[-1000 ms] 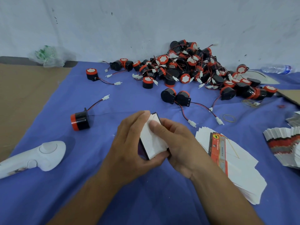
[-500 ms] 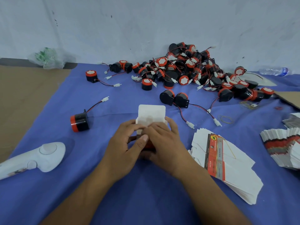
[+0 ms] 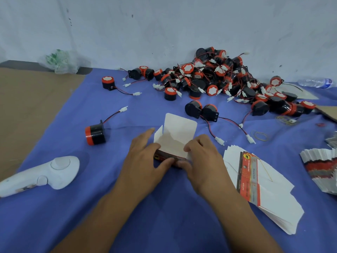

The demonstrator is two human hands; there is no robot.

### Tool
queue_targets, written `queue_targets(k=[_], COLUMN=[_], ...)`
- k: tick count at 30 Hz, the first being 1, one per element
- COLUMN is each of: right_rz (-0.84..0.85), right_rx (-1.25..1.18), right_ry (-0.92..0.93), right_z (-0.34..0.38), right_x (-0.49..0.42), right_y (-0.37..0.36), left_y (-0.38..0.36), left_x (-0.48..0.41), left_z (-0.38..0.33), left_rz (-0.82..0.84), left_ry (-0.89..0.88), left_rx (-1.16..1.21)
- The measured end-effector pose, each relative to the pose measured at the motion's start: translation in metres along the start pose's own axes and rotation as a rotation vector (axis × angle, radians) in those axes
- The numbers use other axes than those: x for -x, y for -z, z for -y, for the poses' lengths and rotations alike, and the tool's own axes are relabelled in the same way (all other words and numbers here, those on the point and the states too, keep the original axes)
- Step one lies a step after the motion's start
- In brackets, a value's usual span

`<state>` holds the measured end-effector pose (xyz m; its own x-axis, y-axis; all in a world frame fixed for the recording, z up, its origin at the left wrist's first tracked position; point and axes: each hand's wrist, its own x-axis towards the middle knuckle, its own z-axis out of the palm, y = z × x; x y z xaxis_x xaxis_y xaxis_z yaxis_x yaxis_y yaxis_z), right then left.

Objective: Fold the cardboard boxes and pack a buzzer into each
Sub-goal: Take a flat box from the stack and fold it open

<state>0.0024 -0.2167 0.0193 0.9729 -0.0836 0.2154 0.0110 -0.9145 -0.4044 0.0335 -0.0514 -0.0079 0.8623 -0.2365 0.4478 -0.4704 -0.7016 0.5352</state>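
Gripping anything, the two hands?

Both have hold of one box. The left hand clasps its left side, with the fingers laid along that wall and the thumb on the printed red front. The right hand has its fingers curled over the right flap, and its thumb presses the front just beside the left thumb.

Where does the box sit?

On the blue cloth, near the middle, mouth upward. Its white lid flap stands upright at the back and a side flap sticks up on the left. The inside shows bare white card.

And the buzzers?

A tangled pile of black-and-orange ones lies against the wall at the back. A pair lies touching each other just beyond the box, red and black wires trailing to the right. A lone buzzer lies on its side left of the left hand, well apart from the pile.

What else is about?

A fanned stack of flat boxes lies near the right hand, and a second stack at the right edge. Rubber bands lie between the pile and the flat boxes. A white handheld device lies at near left, a plastic bag back left and a bottle back right.
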Motion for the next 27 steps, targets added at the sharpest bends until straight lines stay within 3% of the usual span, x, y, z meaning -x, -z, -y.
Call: queue_targets(k=[8, 13, 16, 21, 24, 25, 27], right_rz=[-0.023, -0.038, -0.057, -0.065, 0.017, -0.005, -0.237], right_rx=[-0.12, -0.288, -0.36, -0.205, -0.08, -0.004, 0.09], right_ry=[0.036, -0.006, -0.051, -0.024, -0.069, -0.079, 0.031], right_z=[-0.011, -0.015, -0.013, -0.002, 0.013, 0.021, 0.042], right_x=[-0.003, -0.004, -0.007, -0.011, -0.013, -0.015, -0.021], right_y=[0.002, -0.002, -0.003, 0.006, 0.023, 0.03, 0.038], left_y=[0.003, 0.001, -0.007, -0.001, -0.003, -0.005, -0.007], left_x=[-0.004, -0.008, -0.006, -0.009, -0.009, -0.01, -0.01], left_z=[-0.006, 0.003, 0.004, 0.011, 0.012, 0.011, 0.012], left_rz=[-0.153, -0.081, 0.01, 0.119, 0.106, 0.104, 0.108], left_ry=[0.106, 0.182, 0.145, 0.295, 0.298, 0.288, 0.291], left_rx=[0.364, 0.279, 0.047, 0.321, 0.296, 0.3, 0.301])
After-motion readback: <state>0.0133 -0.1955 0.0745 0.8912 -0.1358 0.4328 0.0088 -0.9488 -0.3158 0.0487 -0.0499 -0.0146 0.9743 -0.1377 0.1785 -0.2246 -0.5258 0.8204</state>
